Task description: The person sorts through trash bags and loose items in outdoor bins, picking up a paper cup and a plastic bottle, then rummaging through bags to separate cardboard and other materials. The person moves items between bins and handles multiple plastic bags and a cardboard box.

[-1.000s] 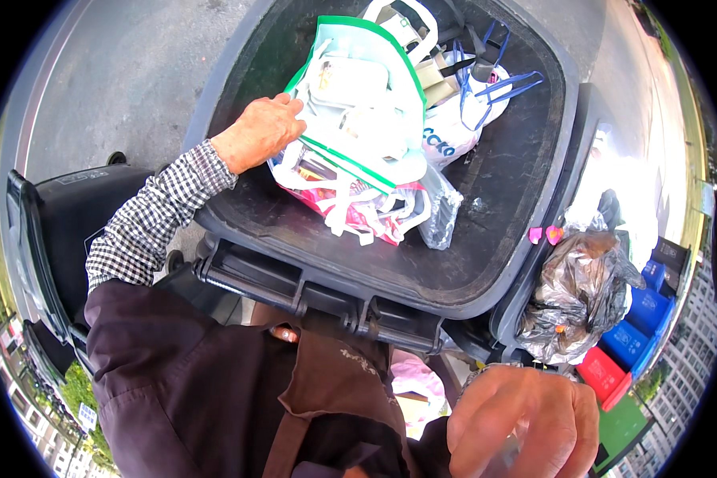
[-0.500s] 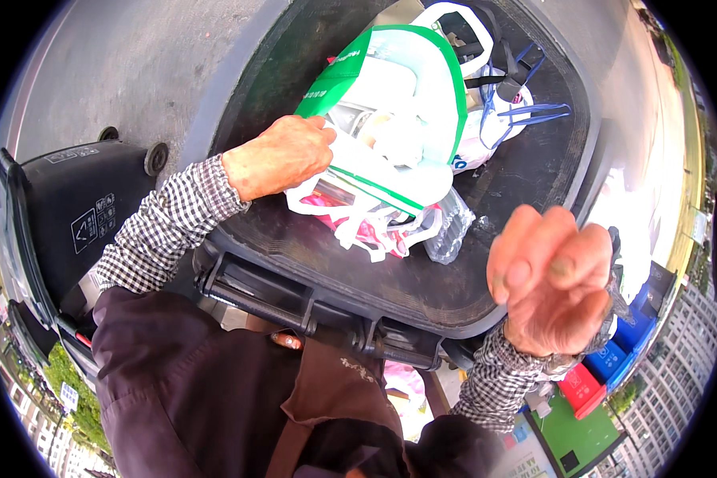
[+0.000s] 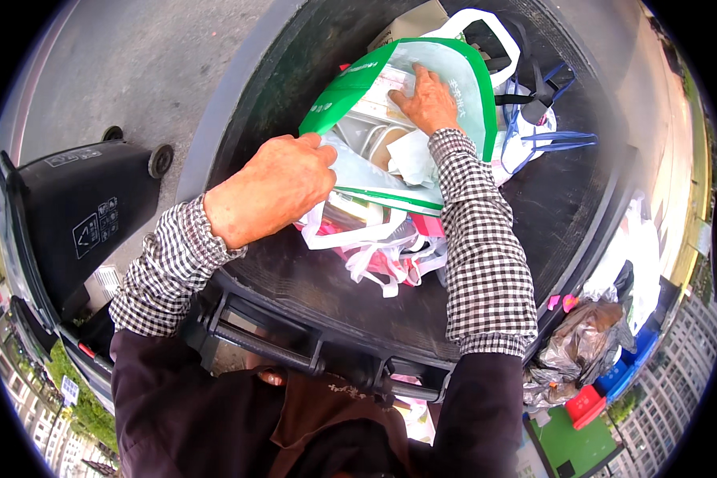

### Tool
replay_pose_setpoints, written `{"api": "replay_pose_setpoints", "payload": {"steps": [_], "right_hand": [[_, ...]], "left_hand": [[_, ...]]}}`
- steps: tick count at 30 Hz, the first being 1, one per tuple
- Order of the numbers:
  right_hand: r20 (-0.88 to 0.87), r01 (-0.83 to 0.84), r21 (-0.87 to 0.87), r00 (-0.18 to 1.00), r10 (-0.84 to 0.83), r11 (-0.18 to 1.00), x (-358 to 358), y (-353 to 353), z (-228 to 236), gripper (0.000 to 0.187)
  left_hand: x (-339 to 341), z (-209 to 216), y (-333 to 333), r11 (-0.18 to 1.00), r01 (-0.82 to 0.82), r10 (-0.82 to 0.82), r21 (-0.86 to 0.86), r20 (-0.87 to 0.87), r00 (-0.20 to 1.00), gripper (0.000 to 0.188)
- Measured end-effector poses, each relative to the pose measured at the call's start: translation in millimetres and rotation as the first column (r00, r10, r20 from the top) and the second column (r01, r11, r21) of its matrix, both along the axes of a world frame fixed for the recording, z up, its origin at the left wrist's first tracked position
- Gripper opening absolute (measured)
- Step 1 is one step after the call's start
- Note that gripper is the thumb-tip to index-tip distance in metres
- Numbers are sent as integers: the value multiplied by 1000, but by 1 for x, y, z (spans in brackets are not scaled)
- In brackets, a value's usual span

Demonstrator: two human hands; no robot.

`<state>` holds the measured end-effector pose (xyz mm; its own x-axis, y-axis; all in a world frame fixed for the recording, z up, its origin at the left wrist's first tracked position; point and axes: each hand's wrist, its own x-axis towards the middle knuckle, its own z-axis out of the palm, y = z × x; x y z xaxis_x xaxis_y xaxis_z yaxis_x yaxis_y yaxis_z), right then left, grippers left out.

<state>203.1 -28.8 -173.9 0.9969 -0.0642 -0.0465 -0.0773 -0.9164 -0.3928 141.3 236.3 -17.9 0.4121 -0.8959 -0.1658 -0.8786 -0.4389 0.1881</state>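
A green-edged white shopping bag (image 3: pixel 347 86) lies with its mouth spread inside a big black wheeled bin (image 3: pixel 350 315). My left hand (image 3: pixel 275 185) is closed on the bag's left edge. Inside the bag, my right hand (image 3: pixel 432 99) has thumb and forefinger apart beside a pale printed box (image 3: pixel 384 94); whether it touches the box I cannot tell. Below that hand sit a crumpled white tissue (image 3: pixel 413 158) and clear plastic containers (image 3: pixel 357 131). White-handled plastic bags with pink contents (image 3: pixel 378 259) rest just under the green-edged bag.
A white bag with blue strings (image 3: pixel 526 139) and a cardboard box (image 3: pixel 410 22) are also in the bin. Another black wheeled bin (image 3: pixel 80 215) lies at left. Filled rubbish bags (image 3: pixel 581 338) stand at right, near red (image 3: pixel 585 406) and blue bins.
My right hand has moved from the bin's right front into the bag. My left hand keeps hold of the bag's edge. The box inside the bag now shows more clearly.
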Motion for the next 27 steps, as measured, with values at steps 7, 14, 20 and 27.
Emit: {"api": "replay_pose_setpoints", "payload": {"steps": [7, 14, 20, 27], "right_hand": [[10, -144, 193, 989, 144, 971, -40, -2, 4, 58], [-28, -395, 90, 916, 399, 914, -116, 70, 19, 53], [53, -372, 156, 928, 369, 915, -118, 63, 21, 54], [-62, -389, 151, 914, 402, 909, -117, 51, 43, 47]], "left_hand": [[6, 4, -3, 1000, -17, 17, -11, -1, 1000, 12], [9, -5, -1, 1000, -4, 5, -31, 30, 1000, 13], [9, -6, -1, 1000, 12, -12, -24, 12, 1000, 11], [11, -11, 0, 999, -6, 6, 33, 22, 1000, 11]]}}
